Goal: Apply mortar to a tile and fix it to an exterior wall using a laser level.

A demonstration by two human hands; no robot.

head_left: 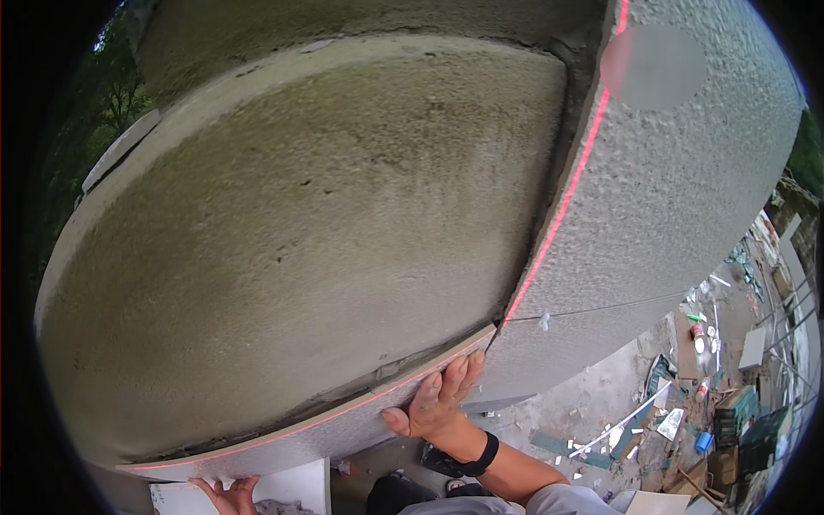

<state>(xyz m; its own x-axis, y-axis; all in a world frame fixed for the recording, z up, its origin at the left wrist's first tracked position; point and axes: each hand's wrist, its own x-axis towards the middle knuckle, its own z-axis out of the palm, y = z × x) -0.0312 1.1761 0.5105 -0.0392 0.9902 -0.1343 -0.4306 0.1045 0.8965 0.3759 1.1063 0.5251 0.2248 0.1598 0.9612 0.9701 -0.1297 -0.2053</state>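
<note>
A narrow grey textured strip panel [335, 427] runs along the lower edge of a recessed greenish-grey cement surface [300, 215], with a thin red line along it. My right hand [438, 395] lies against the strip's right end with fingers spread, a dark band on the wrist. My left hand [225, 496] grips the strip's lower edge at bottom left, its fingers partly cut off by the frame. A tall grey textured panel [652, 172] borders the recess on the right, crossed by a red line. A small pale piece [544, 321] sits on its seam.
Below right, the concrete ground holds scattered debris, white offcuts, green crates [736, 412], a blue container [704, 442] and long white rods [620, 419]. A white board [305, 481] is beneath the strip. Metal bars line the far right. Trees show at upper left.
</note>
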